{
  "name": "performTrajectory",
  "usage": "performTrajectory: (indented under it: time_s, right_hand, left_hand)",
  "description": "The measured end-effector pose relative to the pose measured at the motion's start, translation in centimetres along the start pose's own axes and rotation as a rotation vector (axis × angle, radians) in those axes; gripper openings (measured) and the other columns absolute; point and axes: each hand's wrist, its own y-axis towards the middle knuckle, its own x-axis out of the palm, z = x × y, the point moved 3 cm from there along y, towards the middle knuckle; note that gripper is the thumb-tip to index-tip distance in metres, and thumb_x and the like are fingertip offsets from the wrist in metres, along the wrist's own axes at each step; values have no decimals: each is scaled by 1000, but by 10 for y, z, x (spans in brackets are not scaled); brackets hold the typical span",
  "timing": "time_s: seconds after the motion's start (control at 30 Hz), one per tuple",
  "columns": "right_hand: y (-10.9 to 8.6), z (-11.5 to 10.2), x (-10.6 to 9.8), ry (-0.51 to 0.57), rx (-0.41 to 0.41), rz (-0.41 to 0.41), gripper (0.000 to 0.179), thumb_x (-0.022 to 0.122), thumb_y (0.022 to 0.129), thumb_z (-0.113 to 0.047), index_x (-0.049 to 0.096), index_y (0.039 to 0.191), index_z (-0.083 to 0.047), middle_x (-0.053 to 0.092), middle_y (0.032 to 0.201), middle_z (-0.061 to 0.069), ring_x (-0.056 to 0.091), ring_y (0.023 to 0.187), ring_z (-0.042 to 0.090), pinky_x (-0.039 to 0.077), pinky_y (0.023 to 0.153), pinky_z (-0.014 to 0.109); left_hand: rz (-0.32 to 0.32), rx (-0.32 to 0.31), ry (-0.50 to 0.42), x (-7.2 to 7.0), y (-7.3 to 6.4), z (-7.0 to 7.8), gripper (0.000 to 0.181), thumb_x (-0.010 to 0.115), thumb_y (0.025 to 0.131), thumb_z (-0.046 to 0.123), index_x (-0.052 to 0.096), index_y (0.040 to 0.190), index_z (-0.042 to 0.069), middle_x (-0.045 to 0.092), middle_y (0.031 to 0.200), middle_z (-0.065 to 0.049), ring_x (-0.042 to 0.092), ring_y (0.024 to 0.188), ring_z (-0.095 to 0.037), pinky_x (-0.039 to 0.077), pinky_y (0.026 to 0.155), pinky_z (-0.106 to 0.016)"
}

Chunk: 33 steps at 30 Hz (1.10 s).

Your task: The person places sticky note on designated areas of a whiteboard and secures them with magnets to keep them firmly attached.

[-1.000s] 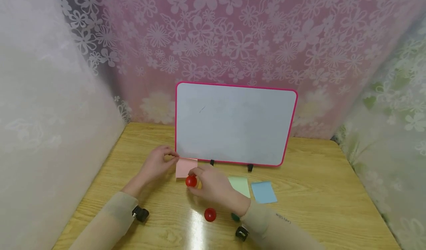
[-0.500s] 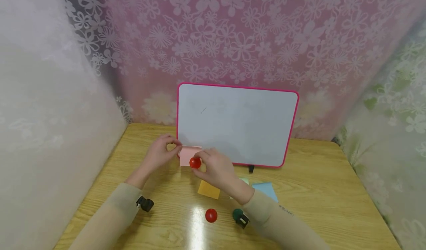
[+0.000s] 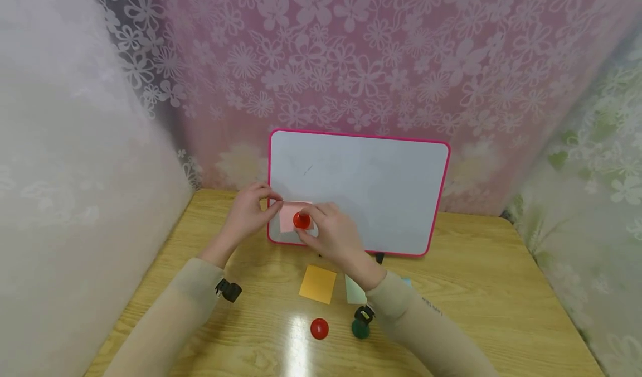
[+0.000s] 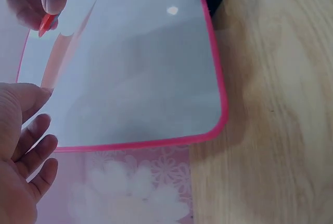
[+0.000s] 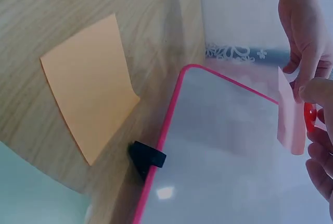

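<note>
My left hand (image 3: 251,212) pinches the upper left corner of a pink sticky note (image 3: 288,219) between thumb and index finger. Between the right hand's (image 3: 335,235) thumb and fingers is a round red magnet (image 3: 301,220), held over the note's right part. Both hands are at the lower left of a pink-framed whiteboard (image 3: 373,193). The left wrist view has the note (image 4: 58,62) edge-on, standing off the board's surface. In the right wrist view the red magnet (image 5: 310,117) is close beside the note (image 5: 291,122), partly hidden by fingers.
On the wooden table lie an orange sticky note (image 3: 318,284), a pale green one (image 3: 355,291) and a blue one (image 3: 408,281) mostly behind the right sleeve. Nearer are another red magnet (image 3: 319,328) and a green one (image 3: 360,329). Black feet (image 3: 379,258) support the board.
Both hands have moved up and slightly right, lifting the pink note and the red magnet from below the board's bottom edge to in front of its lower left corner.
</note>
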Motion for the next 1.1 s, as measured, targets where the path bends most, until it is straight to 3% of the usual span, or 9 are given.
performTrajectory:
  time_s: [0.2,0.6,0.87,1.1]
  right_hand:
    - [11,7,-6,-20,-28,67,33,91,86,-24,75,111,-10,75,104,4,67,95,25,62,77,35]
    - [32,23,-8,-68,0,141,35,88,89,-27,77,117,-9,76,112,5,68,101,25,61,84,35]
    - [48,27,-11,-107,-2,184,34,85,92,-28,77,119,-10,76,114,5,67,103,25,62,83,37]
    - [59,35,-10,-134,11,197,33,84,94,-29,77,120,-11,75,116,4,67,104,25,61,86,37]
  left_hand:
    - [19,4,-1,-4,14,6,8,81,96,14,82,100,7,72,106,-13,64,98,-33,53,83,-45]
    - [77,19,5,-12,41,10,11,79,97,14,82,102,5,71,102,-12,62,90,-33,49,76,-42]
    - [103,9,-1,-16,57,14,13,79,98,13,82,104,2,70,105,-17,63,101,-39,51,87,-47]
    - [137,11,47,-17,72,17,14,80,98,15,82,104,3,67,103,-13,58,97,-31,51,82,-44]
